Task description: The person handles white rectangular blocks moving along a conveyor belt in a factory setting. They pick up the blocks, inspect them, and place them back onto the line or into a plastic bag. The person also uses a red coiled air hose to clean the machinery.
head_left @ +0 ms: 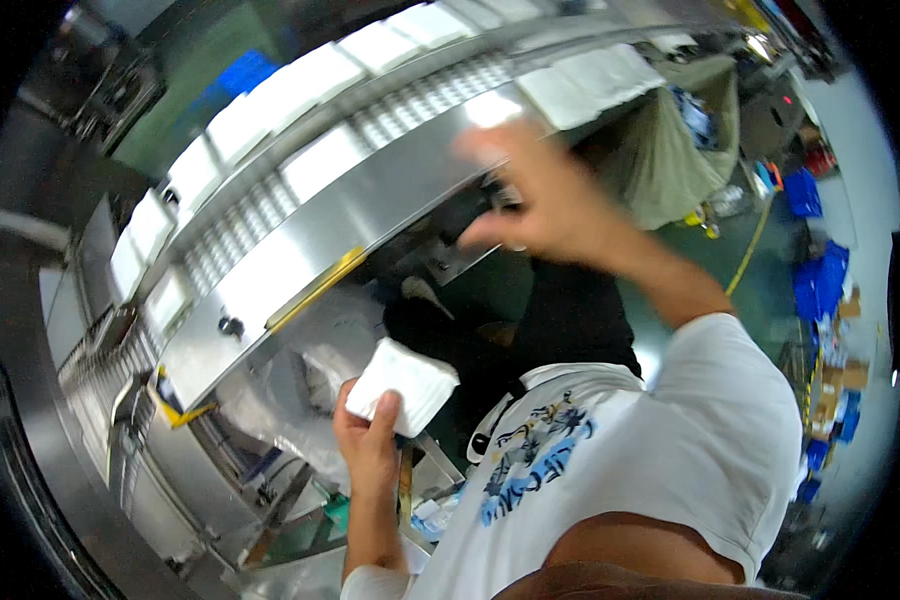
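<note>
My left hand point(363, 445) grips a small square stack of folded white sheets point(408, 382), thumb on top, low in front of my body. My right hand point(545, 205) is raised over the near edge of the metal work surface point(415, 170). Motion smears it, but the thumb and fingers stand apart and nothing shows between them. Closest to it is a white stack point(590, 85) lying at the right of the surface.
Beyond the metal surface runs a roller conveyor point(240, 235) with a row of white packs point(310, 85) along its far side. A yellow strip point(315, 290) edges the surface. Clear plastic point(300, 390) hangs below. Right, a greenish cloth point(660, 160) drapes down; blue bins point(820, 280) stand farther off.
</note>
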Available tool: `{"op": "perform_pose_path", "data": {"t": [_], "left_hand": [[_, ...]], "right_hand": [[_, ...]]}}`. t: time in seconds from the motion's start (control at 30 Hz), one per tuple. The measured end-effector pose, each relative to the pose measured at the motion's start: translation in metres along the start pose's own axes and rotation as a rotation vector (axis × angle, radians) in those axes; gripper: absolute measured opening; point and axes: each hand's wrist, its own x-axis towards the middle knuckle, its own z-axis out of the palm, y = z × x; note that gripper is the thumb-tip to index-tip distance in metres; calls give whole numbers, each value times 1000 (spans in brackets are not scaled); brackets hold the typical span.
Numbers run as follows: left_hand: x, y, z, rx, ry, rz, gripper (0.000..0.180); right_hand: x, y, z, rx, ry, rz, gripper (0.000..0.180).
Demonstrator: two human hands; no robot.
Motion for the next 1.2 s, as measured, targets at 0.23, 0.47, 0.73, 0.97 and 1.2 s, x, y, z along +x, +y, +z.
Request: {"op": "perform_pose_path", "data": {"t": [0.23, 0.47, 0.73, 0.97, 1.2], "left_hand": [[4, 0, 3, -93, -31, -27, 46], [3, 2, 2, -53, -36, 34, 52], [-1, 6, 1, 9, -29, 74, 52], [-1, 6, -3, 145, 0, 67, 47], [-1, 3, 3, 248, -19, 134, 47]], "right_hand": [[-12, 132, -42, -634, -255, -15, 103], [-5, 132, -53, -356, -146, 4, 55], [147, 160, -10, 56, -46, 89, 47], [159, 126, 25, 227, -257, 263, 51], [94, 265, -91, -615, -198, 419, 47]]}}
